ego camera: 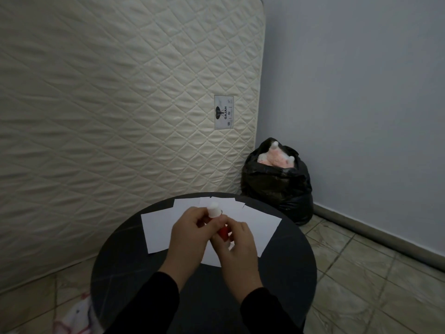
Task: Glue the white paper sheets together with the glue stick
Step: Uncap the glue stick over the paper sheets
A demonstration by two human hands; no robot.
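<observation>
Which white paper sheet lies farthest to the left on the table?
The large sheet left of the left hand; the other sheets lie farther back or right.

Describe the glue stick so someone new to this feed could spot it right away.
Find the round dark table in front of the mattress, with white paper sheets spread on it. Above the sheets, both hands meet; the glue stick is between them. It is the only red thing there, with a white end pointing away.

Quilted mattress [115, 97] against wall, black bag [277, 186] (pink plush inside), tiled floor [361, 273]
</observation>
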